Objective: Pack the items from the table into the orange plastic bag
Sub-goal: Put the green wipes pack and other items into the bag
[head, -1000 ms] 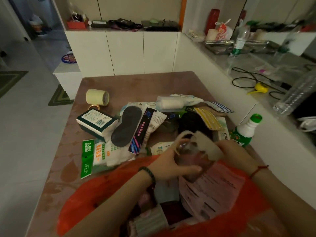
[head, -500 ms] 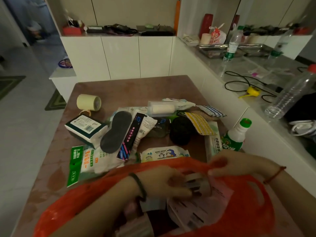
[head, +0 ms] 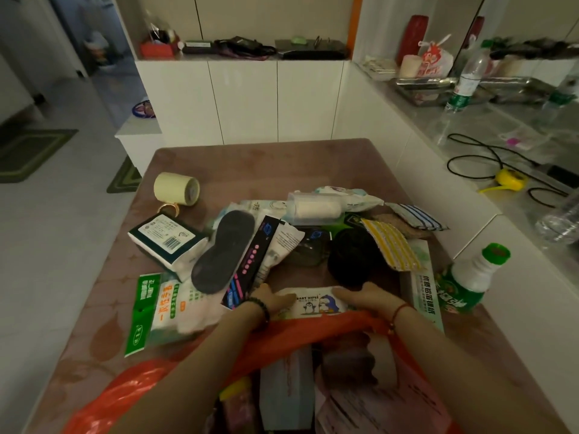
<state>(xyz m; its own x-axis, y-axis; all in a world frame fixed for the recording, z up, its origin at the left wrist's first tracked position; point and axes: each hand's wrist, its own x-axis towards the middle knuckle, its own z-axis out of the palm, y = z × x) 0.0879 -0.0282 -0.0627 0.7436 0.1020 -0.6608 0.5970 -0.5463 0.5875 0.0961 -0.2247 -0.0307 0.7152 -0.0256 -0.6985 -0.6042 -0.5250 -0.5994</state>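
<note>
Head view: both hands have left the mouth of the orange plastic bag [head: 200,380], where half a second ago they were lowering a tape roll, and now lie on the baby wipes pack [head: 313,303] at the near edge of the worktop [head: 266,164]. The left hand [head: 275,300] grips the pack's left end; the right hand [head: 365,297] grips its right end, fingers closed on it. Judgement: the previous item is deposited and this pack is the next load. The bag lies open at the near edge, touching the pack, with several items inside. Count remaining on the worktop: one tape roll [head: 177,188], one boxed tissue pack [head: 167,239], one dark insole [head: 224,250], one green-capped bottle [head: 466,278], one black round item [head: 354,256], plus several overlapping soft packets whose number cannot be fixed.
</note>
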